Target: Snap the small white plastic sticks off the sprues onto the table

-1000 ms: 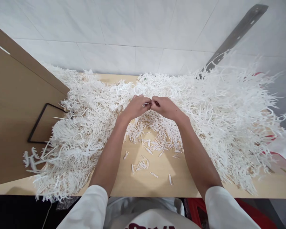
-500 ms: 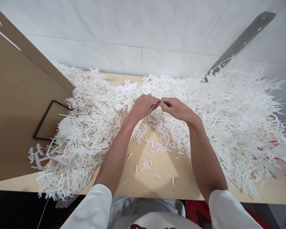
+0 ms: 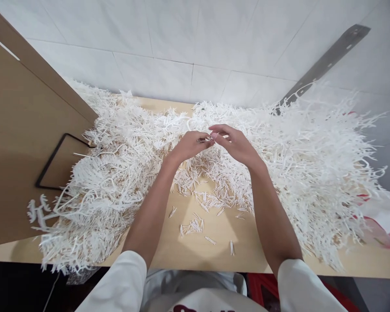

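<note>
Over the middle of the table, my left hand (image 3: pixel 192 144) is closed in a pinch. Small white bits show at its fingertips, seemingly a small white plastic piece, mostly hidden by the fingers. My right hand (image 3: pixel 234 144) meets it from the right, its fingers loosely stretched and apart, with the thumb close to the left fingertips. Nothing can be made out in the right hand. Below and around both hands lie small white twig-like pieces (image 3: pixel 227 175). Several loose ones (image 3: pixel 195 226) are scattered on the bare wood nearer to me.
Large heaps of branched white plastic strands lie left (image 3: pixel 97 186) and right (image 3: pixel 312 173) on the wooden table (image 3: pixel 188 255). A cardboard box (image 3: pixel 26 130) with a black wire frame (image 3: pixel 40 173) stands left. A tiled wall (image 3: pixel 169 73) and metal bracket (image 3: pixel 325 67) are behind.
My right hand's fingers have opened from a closed pinch and rise slightly above the left fingertips. My left hand stays pinched. The whole view has shifted a little.
</note>
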`<state>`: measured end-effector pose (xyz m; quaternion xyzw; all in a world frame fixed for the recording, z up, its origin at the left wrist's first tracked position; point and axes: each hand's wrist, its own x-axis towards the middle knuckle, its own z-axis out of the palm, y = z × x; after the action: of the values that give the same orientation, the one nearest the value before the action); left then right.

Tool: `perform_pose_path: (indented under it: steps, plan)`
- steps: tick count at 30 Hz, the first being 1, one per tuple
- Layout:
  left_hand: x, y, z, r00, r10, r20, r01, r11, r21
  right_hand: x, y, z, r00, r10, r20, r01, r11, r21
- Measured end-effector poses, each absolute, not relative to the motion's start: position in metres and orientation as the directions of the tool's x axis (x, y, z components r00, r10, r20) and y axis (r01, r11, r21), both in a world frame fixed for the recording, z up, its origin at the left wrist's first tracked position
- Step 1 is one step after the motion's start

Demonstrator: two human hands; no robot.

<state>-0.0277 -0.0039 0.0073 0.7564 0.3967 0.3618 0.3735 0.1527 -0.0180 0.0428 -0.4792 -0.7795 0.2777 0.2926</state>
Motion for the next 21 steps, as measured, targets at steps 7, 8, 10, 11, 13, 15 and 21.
perform_pose_path:
  steps: [7, 8, 10, 11, 13, 15, 21]
  plan:
    - [-0.028, -0.006, 0.014, 0.472, 0.849, 0.239, 0.399, -0.447, 0.801, 0.153, -0.020, 0.040, -0.481, 0.862, 0.163, 0.741, 0.498, -0.451]
    - [-0.029, -0.006, 0.013, 0.479, 0.846, 0.234, 0.421, -0.455, 0.785, 0.153, -0.020, 0.041, -0.496, 0.850, 0.177, 0.748, 0.522, -0.411]
    - [-0.028, -0.005, 0.012, 0.496, 0.839, 0.225, 0.468, -0.476, 0.744, 0.155, -0.019, 0.040, -0.527, 0.833, 0.168, 0.747, 0.549, -0.376]
    - [-0.027, -0.005, 0.011, 0.501, 0.836, 0.223, 0.496, -0.489, 0.718, 0.156, -0.018, 0.039, -0.538, 0.828, 0.157, 0.748, 0.555, -0.363]
    - [-0.024, -0.006, 0.010, 0.489, 0.840, 0.234, 0.559, -0.508, 0.655, 0.159, -0.017, 0.038, -0.549, 0.821, 0.154, 0.763, 0.568, -0.309]
    - [-0.022, -0.007, 0.011, 0.459, 0.850, 0.258, 0.594, -0.509, 0.623, 0.161, -0.016, 0.038, -0.550, 0.812, 0.193, 0.780, 0.583, -0.227]
    - [-0.022, -0.009, 0.014, 0.464, 0.804, 0.372, 0.650, -0.594, 0.474, 0.153, -0.026, 0.048, -0.505, 0.821, 0.265, 0.821, 0.552, -0.145]
